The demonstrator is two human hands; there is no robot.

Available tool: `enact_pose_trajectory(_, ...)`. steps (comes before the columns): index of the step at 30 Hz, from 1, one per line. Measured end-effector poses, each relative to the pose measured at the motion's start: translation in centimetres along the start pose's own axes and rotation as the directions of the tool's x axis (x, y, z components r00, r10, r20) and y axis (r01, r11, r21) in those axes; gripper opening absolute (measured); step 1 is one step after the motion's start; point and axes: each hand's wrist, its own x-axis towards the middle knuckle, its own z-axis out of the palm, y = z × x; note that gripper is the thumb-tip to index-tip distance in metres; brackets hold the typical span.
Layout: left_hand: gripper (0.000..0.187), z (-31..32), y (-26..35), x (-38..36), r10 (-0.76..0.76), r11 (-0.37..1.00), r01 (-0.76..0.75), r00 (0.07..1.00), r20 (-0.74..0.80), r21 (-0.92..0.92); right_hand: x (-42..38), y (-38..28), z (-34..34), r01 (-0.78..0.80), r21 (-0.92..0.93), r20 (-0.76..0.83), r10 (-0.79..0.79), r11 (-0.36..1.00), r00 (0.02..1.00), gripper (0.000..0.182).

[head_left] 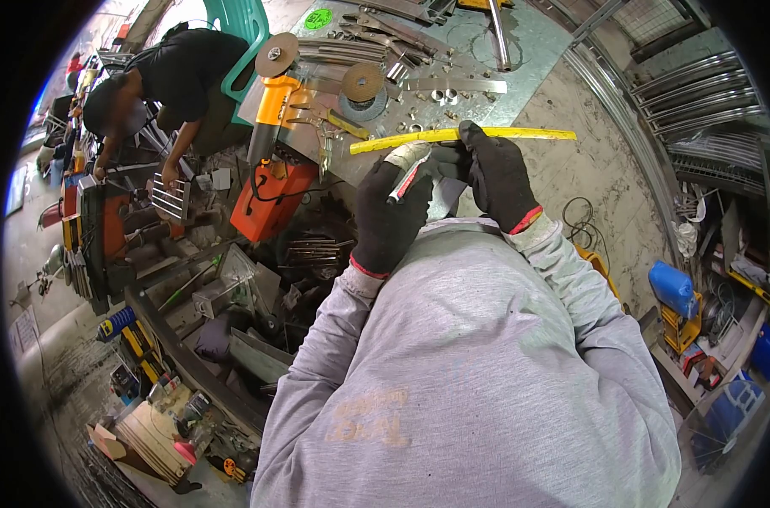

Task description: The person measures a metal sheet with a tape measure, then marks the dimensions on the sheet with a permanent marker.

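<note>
Both my hands wear dark gloves with red cuffs and are close together at the near edge of the metal table point(529, 25). My left hand point(391, 207) is closed around a white marker point(408, 181) with a red stripe. A yellow measuring tape point(520, 133) stretches from side to side just beyond my hands. My right hand point(501, 173) pinches this tape near its middle, thumb and finger on it. Between the hands is a grey metal piece point(444, 199), partly hidden by the gloves; which hand holds it is unclear.
An orange angle grinder point(275, 106), cutting discs point(362, 83) and metal strips point(465, 85) lie on the table. A red box point(270, 201) stands below left. Further left, a crouching person point(186, 80) handles a metal grille point(170, 199). Metal tubes point(698, 93) are stacked at right.
</note>
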Motion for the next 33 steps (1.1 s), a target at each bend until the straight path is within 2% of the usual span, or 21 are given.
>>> enact_pose_trajectory(2,0.036,-0.6,0.2,0.1,-0.012,0.999,0.011,0.999,-0.045,-0.037,0.2,0.1,-0.3,-0.013,0.002,0.044,0.013,1.000,0.999,0.039)
enact_pose_trajectory(3,0.035,-1.9,0.3,0.3,0.278,0.947,-0.269,0.960,-0.028,0.176,0.4,0.1,-0.4,-0.009,-0.015,0.016,0.010,1.000,1.000,0.039)
enact_pose_trajectory(4,0.034,-2.5,0.5,0.3,0.535,0.776,-0.513,0.844,0.048,0.368,0.3,0.0,-0.4,-0.008,-0.033,-0.012,0.008,0.999,1.000,0.040)
enact_pose_trajectory(5,0.036,-2.4,1.2,-0.2,0.251,0.965,-0.243,0.964,-0.085,0.097,0.2,-0.1,-0.3,-0.009,-0.034,-0.013,0.008,0.999,1.000,0.040)
enact_pose_trajectory(6,0.036,-2.7,0.9,0.5,0.251,0.965,-0.242,0.964,-0.089,0.099,0.0,-0.3,-0.2,-0.020,-0.031,0.006,0.021,0.999,1.000,0.040)
enact_pose_trajectory(8,0.040,-3.7,0.8,2.8,0.530,0.722,-0.447,0.848,-0.008,0.529,0.0,-0.3,-0.2,-0.039,-0.032,0.036,0.040,0.999,0.999,0.040)
enact_pose_trajectory(9,0.044,-4.1,1.7,3.0,0.430,0.645,-0.373,0.899,0.087,0.666,0.1,-0.3,-0.5,-0.062,-0.107,0.063,0.069,0.992,0.996,0.040)
enact_pose_trajectory(10,0.044,-4.5,1.8,3.1,0.431,0.643,-0.371,0.899,0.084,0.670,0.1,-0.3,-0.6,-0.081,-0.180,0.087,0.098,0.980,0.991,0.040)
enact_pose_trajectory(12,0.050,-4.9,1.7,3.7,0.404,0.638,-0.472,0.878,0.258,0.609,0.3,-0.5,-0.8,-0.086,-0.249,0.105,0.115,0.965,0.988,0.040)
enact_pose_trajectory(13,0.048,-4.8,1.2,3.3,0.321,0.707,-0.410,0.912,0.255,0.576,0.3,-0.7,-0.9,-0.090,-0.315,0.118,0.133,0.945,0.984,0.041)
enact_pose_trajectory(14,0.048,-4.6,0.6,3.0,0.323,0.707,-0.413,0.911,0.257,0.574,0.4,-0.8,-1.0,-0.088,-0.315,0.116,0.130,0.945,0.985,0.041)
enact_pose_trajectory(16,0.045,-4.2,0.0,2.3,0.134,0.888,-0.231,0.957,0.256,0.398,0.6,-0.6,-1.3,-0.045,-0.383,0.156,0.113,0.923,0.981,0.043)
enact_pose_trajectory(17,0.045,-3.9,-0.1,2.0,0.133,0.888,-0.232,0.956,0.261,0.397,0.8,-0.3,-1.3,-0.045,-0.380,0.152,0.111,0.924,0.982,0.043)
enact_pose_trajectory(19,0.039,-3.2,-0.2,1.6,0.128,0.951,-0.153,0.986,0.109,0.268,1.1,0.1,-1.5,-0.125,-0.196,0.114,0.149,0.973,0.982,0.049)
enact_pose_trajectory(20,0.039,-3.2,-0.1,1.5,0.127,0.951,-0.153,0.985,0.114,0.267,1.1,0.0,-1.8,-0.125,-0.193,0.109,0.148,0.973,0.983,0.049)
enact_pose_trajectory(22,0.032,-3.4,0.1,1.3,-0.091,0.995,0.091,0.996,-0.002,0.036,0.9,-0.4,-2.2,-0.129,-0.058,0.373,0.142,0.990,0.917,0.027)
enact_pose_trajectory(23,0.029,-3.7,-0.6,1.3,-0.149,0.982,0.146,0.989,-0.014,-0.117,0.8,-0.4,-2.1,-0.129,-0.058,0.373,0.142,0.990,0.917,0.027)
enact_pose_trajectory(27,0.027,-5.4,-1.0,1.2,-0.160,0.986,0.160,0.987,0.020,-0.046,1.1,-0.1,-2.4,-0.102,-0.075,0.350,0.122,0.992,0.929,0.023)
enact_pose_trajectory(30,0.026,-5.7,-1.2,1.2,-0.150,0.973,0.161,0.986,0.075,-0.166,1.2,0.1,-2.4,-0.090,-0.121,0.327,0.125,0.989,0.937,0.025)
enact_pose_trajectory(32,0.028,-5.9,-0.3,1.3,-0.276,0.946,0.303,0.939,0.205,-0.113,1.2,0.0,-2.1,-0.098,-0.133,0.319,0.136,0.986,0.938,0.027)
enact_pose_trajectory(33,0.028,-5.9,-0.1,1.4,-0.276,0.946,0.303,0.939,0.204,-0.113,1.1,0.0,-1.9,-0.102,-0.153,0.285,0.143,0.983,0.948,0.032)
